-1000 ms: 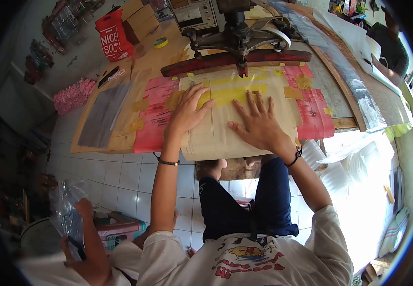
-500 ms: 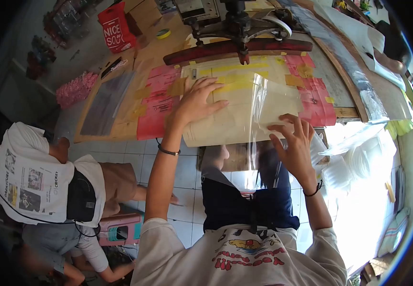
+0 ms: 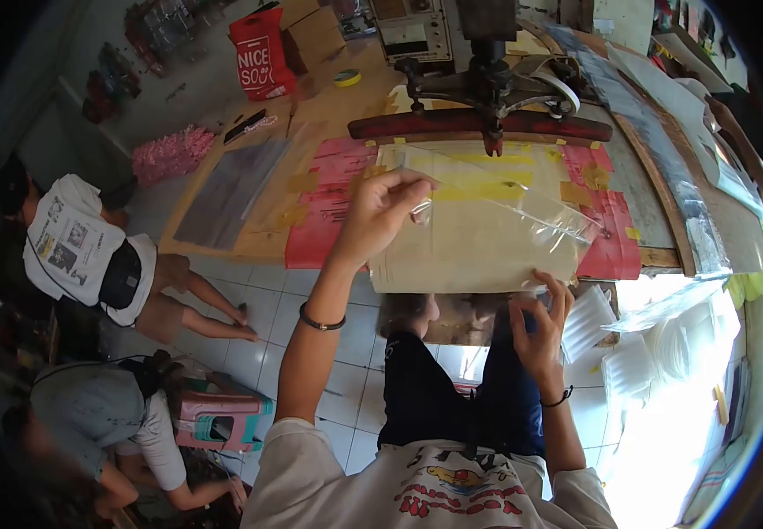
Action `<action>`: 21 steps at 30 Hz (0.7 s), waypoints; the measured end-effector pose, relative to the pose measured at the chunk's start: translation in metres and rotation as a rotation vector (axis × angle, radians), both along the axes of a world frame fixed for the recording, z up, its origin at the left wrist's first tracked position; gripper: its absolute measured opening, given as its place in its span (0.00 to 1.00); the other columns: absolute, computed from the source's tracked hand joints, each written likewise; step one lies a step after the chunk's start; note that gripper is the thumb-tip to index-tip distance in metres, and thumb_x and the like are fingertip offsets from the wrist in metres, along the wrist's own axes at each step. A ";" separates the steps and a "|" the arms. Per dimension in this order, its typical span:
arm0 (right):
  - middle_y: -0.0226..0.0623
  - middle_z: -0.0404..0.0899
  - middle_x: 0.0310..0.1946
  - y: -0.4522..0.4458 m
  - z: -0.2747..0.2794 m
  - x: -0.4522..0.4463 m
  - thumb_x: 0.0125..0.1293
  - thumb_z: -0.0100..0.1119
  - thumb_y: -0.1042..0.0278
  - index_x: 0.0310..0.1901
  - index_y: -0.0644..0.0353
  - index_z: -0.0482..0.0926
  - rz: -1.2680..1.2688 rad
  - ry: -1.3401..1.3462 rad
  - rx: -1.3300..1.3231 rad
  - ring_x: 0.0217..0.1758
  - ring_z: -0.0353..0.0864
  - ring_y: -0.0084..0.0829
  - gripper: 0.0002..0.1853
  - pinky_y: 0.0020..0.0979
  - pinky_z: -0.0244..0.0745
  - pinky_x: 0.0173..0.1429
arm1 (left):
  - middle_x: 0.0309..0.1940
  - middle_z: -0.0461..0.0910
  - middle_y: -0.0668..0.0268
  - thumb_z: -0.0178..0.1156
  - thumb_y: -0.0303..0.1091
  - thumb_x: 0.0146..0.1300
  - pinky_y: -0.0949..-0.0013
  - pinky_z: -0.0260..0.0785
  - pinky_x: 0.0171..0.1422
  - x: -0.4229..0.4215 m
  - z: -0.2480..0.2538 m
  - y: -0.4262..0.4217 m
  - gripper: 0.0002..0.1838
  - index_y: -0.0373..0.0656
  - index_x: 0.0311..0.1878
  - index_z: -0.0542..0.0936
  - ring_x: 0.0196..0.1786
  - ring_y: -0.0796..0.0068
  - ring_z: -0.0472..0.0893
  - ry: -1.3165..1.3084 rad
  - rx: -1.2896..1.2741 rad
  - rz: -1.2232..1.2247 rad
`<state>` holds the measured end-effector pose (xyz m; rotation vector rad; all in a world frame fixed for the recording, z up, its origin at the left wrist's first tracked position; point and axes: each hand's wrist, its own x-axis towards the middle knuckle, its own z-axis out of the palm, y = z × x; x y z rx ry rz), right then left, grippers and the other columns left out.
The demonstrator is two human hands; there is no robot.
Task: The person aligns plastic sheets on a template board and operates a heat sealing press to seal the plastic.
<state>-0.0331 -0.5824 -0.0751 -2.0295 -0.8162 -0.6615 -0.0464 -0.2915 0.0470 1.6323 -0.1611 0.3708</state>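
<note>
A clear plastic sheet (image 3: 544, 218) lies tilted over the cream work surface (image 3: 469, 256), its shiny folded edge catching light. My left hand (image 3: 381, 212) is closed in a pinch on the sheet's left part, raised above the board. At the board's front edge, my right hand (image 3: 540, 331) has its thumb and forefinger drawn together on the near part of the sheet; glare makes the contact hard to see. Red taped panels (image 3: 333, 203) flank the cream surface. Just behind stands a press head with a dark red bar (image 3: 372, 130).
Grey sheets (image 3: 231, 194) lie on the wooden table to the left, near a yellow tape roll (image 3: 347, 78) and a red bag (image 3: 262, 57). White foam pieces (image 3: 632, 361) are at lower right. Two people (image 3: 90, 247) are at left, one bending by a pink stool (image 3: 223, 421).
My left hand has gone from lying flat on the sheet to pinching and lifting it. The right hand's spread fingers have closed and moved lower. The standing person at left has stepped away.
</note>
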 end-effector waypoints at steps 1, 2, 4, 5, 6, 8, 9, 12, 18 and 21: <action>0.40 0.74 0.58 0.001 -0.005 0.001 0.50 0.69 0.80 0.35 0.53 0.83 0.090 0.047 0.015 0.63 0.69 0.47 0.11 0.44 0.68 0.61 | 0.39 0.83 0.68 0.61 0.34 0.72 0.76 0.74 0.41 -0.020 0.004 0.015 0.11 0.35 0.49 0.81 0.37 0.84 0.79 -0.049 -0.025 0.060; 0.39 0.76 0.55 0.001 -0.011 0.003 0.50 0.67 0.81 0.35 0.54 0.83 0.181 0.095 0.031 0.60 0.71 0.45 0.11 0.43 0.70 0.59 | 0.36 0.81 0.68 0.57 0.36 0.74 0.75 0.74 0.40 -0.044 0.014 0.026 0.11 0.36 0.47 0.80 0.36 0.82 0.80 -0.043 0.007 0.239; 0.36 0.80 0.41 0.012 -0.011 0.010 0.49 0.63 0.84 0.33 0.57 0.82 0.368 0.127 0.057 0.47 0.78 0.41 0.11 0.39 0.75 0.50 | 0.33 0.78 0.67 0.52 0.40 0.77 0.70 0.75 0.42 -0.091 0.026 0.071 0.13 0.39 0.45 0.78 0.37 0.75 0.81 -0.076 -0.016 0.440; 0.36 0.80 0.39 0.020 -0.012 0.011 0.50 0.62 0.84 0.33 0.58 0.82 0.454 0.206 0.039 0.45 0.79 0.40 0.10 0.39 0.76 0.49 | 0.34 0.78 0.65 0.51 0.42 0.77 0.66 0.76 0.43 -0.115 0.026 0.105 0.14 0.41 0.44 0.76 0.39 0.71 0.82 -0.117 -0.071 0.463; 0.36 0.81 0.38 0.028 -0.014 0.012 0.51 0.61 0.84 0.33 0.59 0.82 0.539 0.284 0.021 0.44 0.80 0.40 0.09 0.38 0.76 0.49 | 0.35 0.78 0.64 0.51 0.43 0.77 0.63 0.77 0.45 -0.142 0.031 0.126 0.13 0.42 0.45 0.75 0.41 0.67 0.83 -0.107 -0.140 0.580; 0.39 0.83 0.36 0.045 -0.027 0.016 0.55 0.58 0.84 0.36 0.61 0.82 0.712 0.368 -0.036 0.40 0.83 0.40 0.09 0.37 0.78 0.46 | 0.36 0.79 0.63 0.52 0.45 0.76 0.60 0.77 0.47 -0.202 0.039 0.175 0.13 0.44 0.44 0.75 0.43 0.64 0.82 -0.129 -0.264 0.802; 0.39 0.84 0.39 0.052 -0.034 0.016 0.60 0.59 0.81 0.42 0.61 0.83 0.782 0.503 -0.140 0.42 0.84 0.41 0.10 0.36 0.79 0.48 | 0.37 0.79 0.64 0.53 0.45 0.75 0.60 0.77 0.47 -0.234 0.039 0.203 0.13 0.44 0.43 0.75 0.44 0.65 0.82 -0.156 -0.321 0.908; 0.41 0.86 0.45 0.076 -0.073 0.013 0.67 0.59 0.70 0.50 0.58 0.84 1.013 0.765 -0.318 0.50 0.85 0.41 0.11 0.36 0.80 0.54 | 0.32 0.79 0.66 0.59 0.49 0.72 0.65 0.76 0.42 -0.310 0.055 0.243 0.16 0.45 0.41 0.76 0.36 0.68 0.82 -0.135 -0.169 1.165; 0.44 0.86 0.45 0.088 -0.153 0.014 0.70 0.57 0.55 0.56 0.59 0.80 0.955 0.612 -1.121 0.49 0.85 0.44 0.20 0.39 0.78 0.56 | 0.31 0.80 0.72 0.61 0.51 0.70 0.76 0.72 0.33 -0.395 0.078 0.286 0.20 0.42 0.46 0.83 0.31 0.83 0.80 0.208 0.269 1.539; 0.44 0.86 0.45 0.094 -0.138 0.004 0.70 0.57 0.55 0.59 0.57 0.78 1.066 0.901 -0.785 0.51 0.84 0.45 0.21 0.39 0.78 0.56 | 0.31 0.81 0.73 0.61 0.50 0.70 0.76 0.72 0.35 -0.407 0.078 0.299 0.20 0.42 0.51 0.83 0.32 0.82 0.80 0.252 0.317 1.538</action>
